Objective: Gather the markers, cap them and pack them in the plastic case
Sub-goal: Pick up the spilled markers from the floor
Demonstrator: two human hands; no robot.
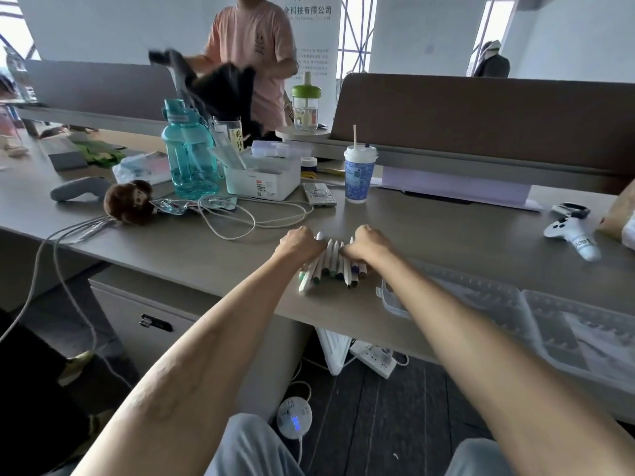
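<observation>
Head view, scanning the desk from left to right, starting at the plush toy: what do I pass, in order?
Brown plush toy → teal water bottle → left hand → markers → right hand → plastic case.

Grey desk (446, 228), markers (330, 261), plastic case (515, 304), cup (357, 178)

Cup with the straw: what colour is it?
The cup is blue-patterned with a white lid; head view.

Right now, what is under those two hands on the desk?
White markers lie side by side on the desk, coloured ends toward its near edge. The left hand and right hand hide much of the outer ones.
</observation>
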